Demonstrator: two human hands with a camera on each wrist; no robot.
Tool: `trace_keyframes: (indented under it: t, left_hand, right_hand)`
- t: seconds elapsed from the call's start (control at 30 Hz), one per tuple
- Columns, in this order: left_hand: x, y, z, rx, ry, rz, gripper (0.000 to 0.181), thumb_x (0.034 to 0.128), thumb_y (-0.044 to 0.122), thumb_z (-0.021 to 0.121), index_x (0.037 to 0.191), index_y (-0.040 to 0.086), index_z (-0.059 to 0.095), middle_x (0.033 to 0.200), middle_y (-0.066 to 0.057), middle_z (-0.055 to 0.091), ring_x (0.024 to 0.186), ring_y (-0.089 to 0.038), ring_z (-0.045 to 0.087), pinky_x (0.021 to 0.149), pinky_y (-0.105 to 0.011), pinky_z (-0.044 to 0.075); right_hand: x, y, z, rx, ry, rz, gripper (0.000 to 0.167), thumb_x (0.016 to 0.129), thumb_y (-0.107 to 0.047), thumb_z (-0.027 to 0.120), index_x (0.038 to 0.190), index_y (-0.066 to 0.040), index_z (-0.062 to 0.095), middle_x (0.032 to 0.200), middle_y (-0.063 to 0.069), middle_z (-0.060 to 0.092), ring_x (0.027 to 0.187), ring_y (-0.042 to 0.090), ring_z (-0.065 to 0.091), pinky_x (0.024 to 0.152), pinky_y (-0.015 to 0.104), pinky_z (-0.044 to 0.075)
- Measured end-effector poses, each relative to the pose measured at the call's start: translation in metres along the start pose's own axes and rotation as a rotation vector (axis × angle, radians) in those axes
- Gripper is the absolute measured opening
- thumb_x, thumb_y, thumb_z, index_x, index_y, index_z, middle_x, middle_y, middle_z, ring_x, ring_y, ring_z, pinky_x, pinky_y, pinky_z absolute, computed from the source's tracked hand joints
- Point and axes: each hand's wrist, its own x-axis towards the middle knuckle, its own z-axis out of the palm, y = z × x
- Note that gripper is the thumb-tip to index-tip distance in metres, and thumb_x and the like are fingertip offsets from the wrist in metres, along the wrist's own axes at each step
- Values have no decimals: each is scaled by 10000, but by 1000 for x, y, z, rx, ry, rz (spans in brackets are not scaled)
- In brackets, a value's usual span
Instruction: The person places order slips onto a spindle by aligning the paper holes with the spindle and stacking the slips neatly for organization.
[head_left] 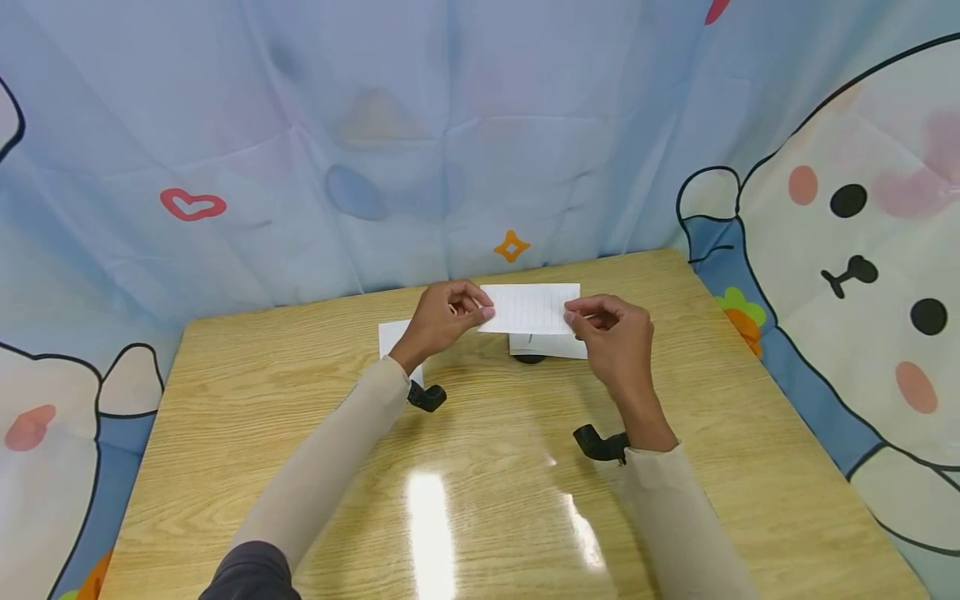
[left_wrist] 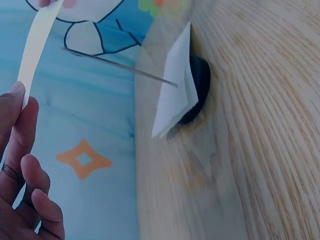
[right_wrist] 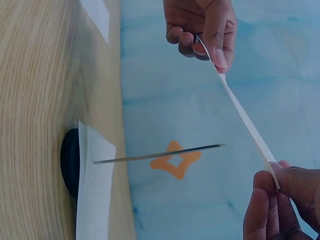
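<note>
A white lined paper slip [head_left: 529, 308] is stretched between both hands above the table. My left hand [head_left: 447, 315] pinches its left end between thumb and finger; my right hand [head_left: 617, 337] pinches the right end. In the right wrist view the slip [right_wrist: 248, 122] is seen nearly edge-on, slightly bent. Below it, a metal spike [right_wrist: 160, 155] stands up from a black round base [right_wrist: 70, 161], passing through a few white papers [right_wrist: 96, 185]. The left wrist view shows the same spike [left_wrist: 120, 65], papers [left_wrist: 175, 92] and base [left_wrist: 201, 85]. The held slip is apart from the spike.
Another white paper [head_left: 392, 335] lies on the wooden table [head_left: 285, 392] beside my left wrist, partly hidden by it. A blue patterned curtain [head_left: 405, 192] hangs behind the table's back edge and along its sides. Black wrist devices [head_left: 600, 443] are on both forearms.
</note>
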Motion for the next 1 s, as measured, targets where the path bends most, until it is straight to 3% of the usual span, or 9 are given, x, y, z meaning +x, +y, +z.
trace_keyframes:
  t: [0.3, 0.47, 0.77, 1.0]
  left_hand:
    - [7, 8, 5, 6, -3, 15, 109, 992, 224, 785, 1043, 128, 779, 889, -100, 770, 720, -268, 590, 677, -314, 445]
    - [11, 14, 9, -10, 10, 26, 106, 998, 206, 775, 1044, 111, 779, 891, -137, 760, 731, -336, 589, 673, -306, 448]
    - [19, 21, 17, -38, 14, 41, 114, 1017, 200, 751, 1063, 99, 775, 942, -195, 758, 729, -234, 583, 698, -311, 460]
    - [24, 24, 24, -38, 36, 63, 107, 1013, 180, 753, 1053, 85, 781, 886, -150, 751, 701, -215, 555, 683, -296, 445]
  right_hand:
    - [6, -4, -10, 12, 23, -21, 115, 954, -163, 822, 1028, -77, 843, 922, 142, 750, 687, 96, 676, 625, 185, 557]
    - [9, -7, -16, 5, 28, 12, 134, 955, -177, 822, 1041, -75, 838, 925, 97, 751, 708, 105, 669, 643, 177, 566]
    - [14, -8, -24, -2, 56, 32, 156, 951, -188, 827, 1054, -72, 834, 922, 72, 745, 707, 142, 672, 641, 174, 557]
    - [19, -6, -30, -7, 72, 63, 166, 951, -178, 825, 1079, -73, 832, 933, 20, 757, 726, 174, 669, 635, 185, 550]
